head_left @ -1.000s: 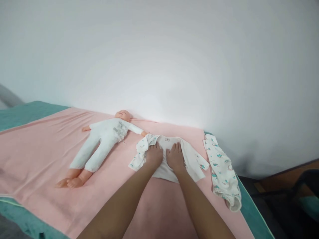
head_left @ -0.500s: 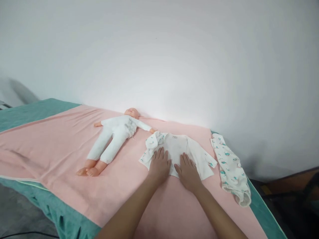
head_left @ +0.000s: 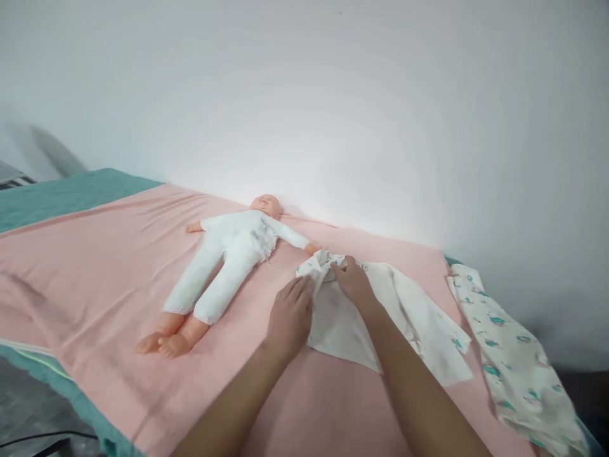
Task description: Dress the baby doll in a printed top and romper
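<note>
The white baby top (head_left: 347,324) lay spread, inner side up, on the pink sheet (head_left: 95,273) just right of the frame's centre, its printed left sleeve bunched at the upper left corner. Half a second earlier both hands had rested flat, side by side, on its lower middle; since then they had shifted to that left edge. The left hand (head_left: 290,317) lay with fingers together, pressing the side of the top down. The right hand (head_left: 354,282) had crossed up to the neckline, fingers curled and seemingly pinching the bunched sleeve fabric. The top's right half lay flatter and more fully opened than before.

A small neck label peeked out beside the right hand; its marks were too small to read.

Left of the top, a doll (head_left: 233,254) in white lay on its back, one arm nearly touching the sleeve. A teal-printed garment (head_left: 504,343) lay apart at the right edge, over the teal cover (head_left: 71,190).
</note>
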